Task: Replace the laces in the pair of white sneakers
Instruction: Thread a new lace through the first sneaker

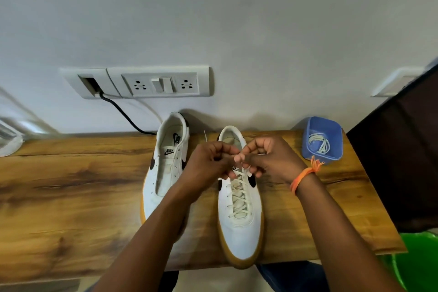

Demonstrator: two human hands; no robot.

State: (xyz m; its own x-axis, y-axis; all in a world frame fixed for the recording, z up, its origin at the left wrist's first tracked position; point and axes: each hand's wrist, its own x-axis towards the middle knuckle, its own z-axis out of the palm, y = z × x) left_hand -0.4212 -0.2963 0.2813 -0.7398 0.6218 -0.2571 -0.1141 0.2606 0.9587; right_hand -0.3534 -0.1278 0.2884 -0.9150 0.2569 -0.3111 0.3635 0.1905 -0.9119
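Your left hand (208,161) and right hand (267,159) meet over the top eyelets of the right-side sneaker (239,208), fingers of both curled in and pinching the ends of the lace (239,193), which looks cream-coloured, flat and woven. Below your fingertips it already crosses in neat diagonals down to the toe, so you seem to be at the last eyelets or starting the knot; which one is hidden behind your knuckles. Keep the two ends even before you tie, pull each crossing snug from the toe upward, and hold the flat lace untwisted as it passes between your fingers. The shoe is smooth white leather with a dark side mark and a tan rubber sole. Just outside your left knuckles stands the other sneaker (169,168), its tongue bare and its eyelets empty, so that one is yet to do. Beyond your right wrist, a blue plastic tub (308,147) holds a loose coil of white laces (320,143). Everything rests on a glossy wood-grain table (71,197).
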